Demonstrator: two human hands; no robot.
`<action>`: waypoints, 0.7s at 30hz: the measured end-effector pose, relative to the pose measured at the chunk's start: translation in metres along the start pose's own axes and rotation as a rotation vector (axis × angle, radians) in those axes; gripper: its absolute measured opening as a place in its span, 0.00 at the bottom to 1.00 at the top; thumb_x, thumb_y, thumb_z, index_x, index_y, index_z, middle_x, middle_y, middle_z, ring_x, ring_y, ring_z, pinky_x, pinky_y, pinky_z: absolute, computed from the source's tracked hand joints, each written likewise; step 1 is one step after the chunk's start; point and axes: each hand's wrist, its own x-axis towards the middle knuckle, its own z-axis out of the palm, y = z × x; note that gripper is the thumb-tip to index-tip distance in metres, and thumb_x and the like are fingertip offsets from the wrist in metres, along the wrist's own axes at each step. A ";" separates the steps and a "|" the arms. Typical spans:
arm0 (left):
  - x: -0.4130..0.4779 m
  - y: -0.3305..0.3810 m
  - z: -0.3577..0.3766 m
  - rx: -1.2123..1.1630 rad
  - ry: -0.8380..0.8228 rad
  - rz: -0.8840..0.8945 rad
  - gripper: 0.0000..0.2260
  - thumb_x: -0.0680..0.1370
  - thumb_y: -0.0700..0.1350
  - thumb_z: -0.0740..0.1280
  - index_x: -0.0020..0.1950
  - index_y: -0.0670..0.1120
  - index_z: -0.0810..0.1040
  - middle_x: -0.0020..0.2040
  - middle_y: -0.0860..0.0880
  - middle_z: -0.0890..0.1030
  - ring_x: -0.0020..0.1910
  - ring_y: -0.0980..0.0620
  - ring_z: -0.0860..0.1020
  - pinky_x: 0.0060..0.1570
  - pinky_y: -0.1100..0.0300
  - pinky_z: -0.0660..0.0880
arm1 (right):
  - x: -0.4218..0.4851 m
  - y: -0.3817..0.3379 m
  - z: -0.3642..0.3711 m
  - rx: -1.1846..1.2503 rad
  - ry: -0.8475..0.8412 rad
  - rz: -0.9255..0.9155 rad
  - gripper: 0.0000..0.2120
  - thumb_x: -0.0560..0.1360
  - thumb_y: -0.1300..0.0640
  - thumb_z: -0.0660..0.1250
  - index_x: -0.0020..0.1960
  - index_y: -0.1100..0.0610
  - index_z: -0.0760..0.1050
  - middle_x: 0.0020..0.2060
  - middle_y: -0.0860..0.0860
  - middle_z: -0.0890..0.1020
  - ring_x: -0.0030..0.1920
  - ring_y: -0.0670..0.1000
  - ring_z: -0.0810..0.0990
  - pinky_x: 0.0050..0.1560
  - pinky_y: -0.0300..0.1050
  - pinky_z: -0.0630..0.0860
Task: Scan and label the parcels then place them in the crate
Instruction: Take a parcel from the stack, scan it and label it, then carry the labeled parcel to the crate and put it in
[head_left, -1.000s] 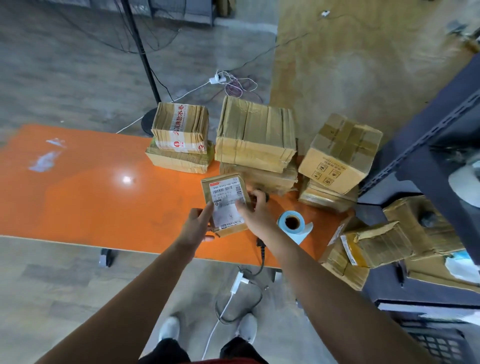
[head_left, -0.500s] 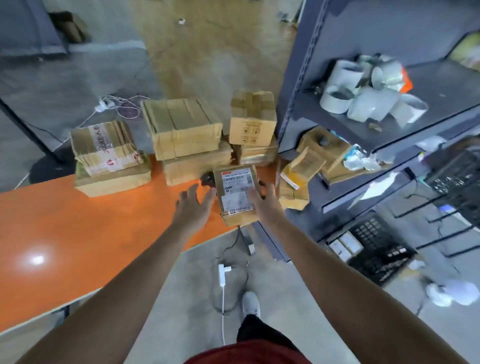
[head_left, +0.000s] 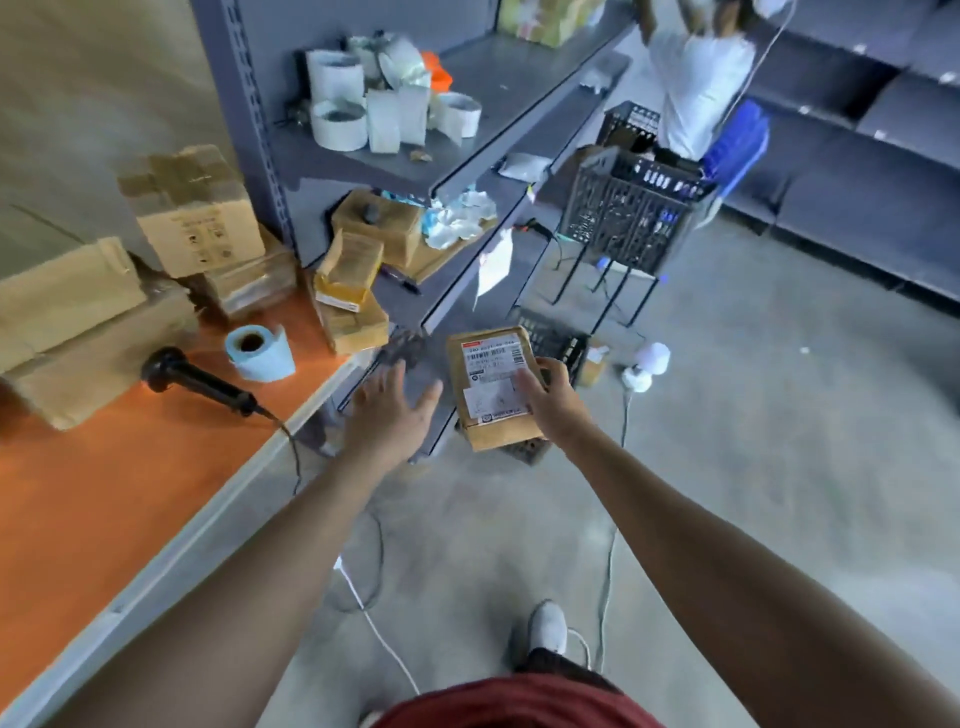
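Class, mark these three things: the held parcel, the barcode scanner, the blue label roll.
parcel (head_left: 485, 364), head view, on its white shipping label.
barcode scanner (head_left: 208, 387), head view, on its black handle.
blue label roll (head_left: 267, 361), head view, on its outer wrap.

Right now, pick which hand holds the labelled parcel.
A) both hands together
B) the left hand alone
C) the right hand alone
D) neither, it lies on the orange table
C: the right hand grips the parcel by its right edge, thumb over the label, while the left hand is spread open beside it with straight fingers and holds nothing.
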 end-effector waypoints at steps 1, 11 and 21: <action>-0.001 0.013 0.008 0.014 -0.022 0.015 0.33 0.79 0.66 0.52 0.79 0.49 0.53 0.78 0.43 0.57 0.76 0.41 0.56 0.72 0.44 0.57 | -0.001 0.009 -0.013 0.017 0.020 0.012 0.16 0.80 0.42 0.61 0.64 0.47 0.66 0.46 0.49 0.79 0.43 0.47 0.79 0.39 0.45 0.74; -0.009 0.150 0.118 0.131 -0.145 0.099 0.32 0.79 0.66 0.50 0.78 0.50 0.54 0.76 0.43 0.58 0.73 0.40 0.58 0.68 0.43 0.62 | 0.009 0.114 -0.152 0.003 0.117 0.090 0.21 0.81 0.42 0.59 0.70 0.50 0.64 0.50 0.53 0.79 0.45 0.54 0.80 0.41 0.45 0.73; 0.017 0.334 0.246 0.156 -0.155 -0.021 0.31 0.80 0.65 0.49 0.78 0.50 0.55 0.76 0.43 0.58 0.75 0.40 0.57 0.71 0.43 0.59 | 0.101 0.221 -0.328 0.068 0.027 0.071 0.23 0.81 0.41 0.60 0.70 0.51 0.65 0.52 0.54 0.79 0.48 0.54 0.78 0.42 0.44 0.69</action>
